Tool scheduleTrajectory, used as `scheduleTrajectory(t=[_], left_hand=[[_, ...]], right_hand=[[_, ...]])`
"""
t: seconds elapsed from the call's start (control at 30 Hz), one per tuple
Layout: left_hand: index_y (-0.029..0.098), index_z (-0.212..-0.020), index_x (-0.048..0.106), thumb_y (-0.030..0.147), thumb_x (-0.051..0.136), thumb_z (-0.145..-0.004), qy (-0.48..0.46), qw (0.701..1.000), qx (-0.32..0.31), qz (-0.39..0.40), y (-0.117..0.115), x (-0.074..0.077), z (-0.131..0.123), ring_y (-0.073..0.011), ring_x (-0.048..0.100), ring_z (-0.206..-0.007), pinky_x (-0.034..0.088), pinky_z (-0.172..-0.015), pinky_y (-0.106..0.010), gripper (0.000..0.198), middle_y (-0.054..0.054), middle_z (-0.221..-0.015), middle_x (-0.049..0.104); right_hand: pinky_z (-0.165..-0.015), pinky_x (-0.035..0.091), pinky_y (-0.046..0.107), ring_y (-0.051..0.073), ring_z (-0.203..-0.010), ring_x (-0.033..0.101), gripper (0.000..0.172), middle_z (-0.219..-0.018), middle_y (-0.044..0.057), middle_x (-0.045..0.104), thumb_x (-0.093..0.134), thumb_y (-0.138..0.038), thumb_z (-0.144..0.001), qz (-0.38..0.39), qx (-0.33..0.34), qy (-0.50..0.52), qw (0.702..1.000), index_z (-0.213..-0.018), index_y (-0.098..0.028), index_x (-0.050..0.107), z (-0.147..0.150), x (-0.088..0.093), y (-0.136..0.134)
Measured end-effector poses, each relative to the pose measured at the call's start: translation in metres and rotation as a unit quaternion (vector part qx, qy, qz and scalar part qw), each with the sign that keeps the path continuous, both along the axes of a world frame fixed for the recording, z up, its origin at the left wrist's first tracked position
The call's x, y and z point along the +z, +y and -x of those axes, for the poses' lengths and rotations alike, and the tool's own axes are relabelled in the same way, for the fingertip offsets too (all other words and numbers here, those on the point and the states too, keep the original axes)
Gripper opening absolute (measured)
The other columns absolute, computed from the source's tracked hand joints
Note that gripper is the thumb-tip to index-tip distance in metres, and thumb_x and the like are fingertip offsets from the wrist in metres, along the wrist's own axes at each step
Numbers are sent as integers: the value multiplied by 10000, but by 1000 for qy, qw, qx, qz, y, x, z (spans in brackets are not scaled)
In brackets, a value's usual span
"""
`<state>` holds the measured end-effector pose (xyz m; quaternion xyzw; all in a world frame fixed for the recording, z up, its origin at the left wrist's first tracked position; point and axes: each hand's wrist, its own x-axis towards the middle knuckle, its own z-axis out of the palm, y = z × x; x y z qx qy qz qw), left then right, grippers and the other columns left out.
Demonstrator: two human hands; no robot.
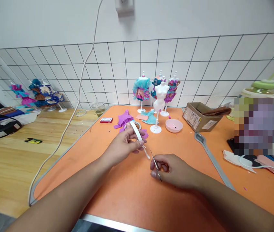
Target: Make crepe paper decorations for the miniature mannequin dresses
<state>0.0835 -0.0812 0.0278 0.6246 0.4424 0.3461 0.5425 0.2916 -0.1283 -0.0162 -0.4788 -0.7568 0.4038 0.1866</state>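
My left hand (121, 143) is closed around a narrow white roll of tape (136, 130), held on edge above the orange table (117, 187). A short white strip (147, 154) hangs from the roll's lower side. Close to its right, my right hand (175, 169) grips small metal scissors (155, 163), their tips pointing up and toward the strip without touching it. Behind my hands stands a bare white mannequin (161, 96) on a round base. Purple crepe paper (125, 119) lies just beyond my left hand, partly hidden by it.
Dressed mannequins (141, 88) stand at the wall. A pink bowl (174, 125) and a cardboard box (201, 117) sit on the right. A red-and-white small box (106, 120) and blue paper (151, 118) lie farther back. A white cable (80, 83) hangs down on the left.
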Motion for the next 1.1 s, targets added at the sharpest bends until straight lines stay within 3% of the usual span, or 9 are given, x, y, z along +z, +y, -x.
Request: scheduleTrajectory(t=[0.17,0.3,0.37,0.47,0.67,0.87,1.1], left_hand=[[178,-979,605,397,738,-726,55,997,-11,-44,1,3,4,-104,551,-602,343,-479,-191,360,13,-720,611],[183,-1028,594,381,731,-737,30,998,-47,-21,-1,0,1,-151,611,-767,345,-521,-195,378,-25,-808,669],[183,-1031,577,385,731,-737,11,998,-70,0,-3,-2,-2,-178,628,-856,374,-551,-204,388,-56,-899,699],[177,-1001,565,394,722,-747,-2,995,-96,15,-6,-4,-7,-160,627,-788,394,-558,-216,369,-73,-941,717],[181,-985,575,392,733,-736,-22,997,-73,27,-7,-4,-10,-136,633,-755,424,-557,-207,363,-65,-990,715],[177,-1002,582,384,748,-716,-18,996,-68,46,-7,-5,-11,-145,657,-737,466,-567,-219,390,-70,-1004,703],[183,-1011,607,340,750,-716,28,999,0,-15,0,-15,-13,-192,664,-851,529,-656,-282,364,-69,-1046,678]], right_hand=[[-560,337,239,116,-602,483,215,-706,-50,610,660,-349,-767,-32,-97,74,992,-874,-236,512,-3,4,3],[-686,427,258,155,-816,599,267,-909,26,690,670,-386,-771,63,-151,241,956,-799,-214,469,0,10,5],[-691,442,258,157,-827,617,308,-937,34,703,695,-397,-755,115,-158,287,938,-799,-216,449,3,10,5],[-719,455,264,157,-845,633,351,-991,29,696,744,-382,-711,122,-165,334,920,-819,-220,453,7,7,4],[-744,453,285,163,-798,624,383,-864,16,686,807,-346,-630,124,-180,313,924,-783,-205,486,7,3,5],[-677,415,266,136,-727,568,378,-802,-5,655,785,-393,-654,138,-159,340,917,-780,-202,485,11,-4,6],[-619,368,228,105,-660,513,361,-706,-51,593,778,-374,-662,132,-174,359,908,-766,-207,476,13,0,2]])
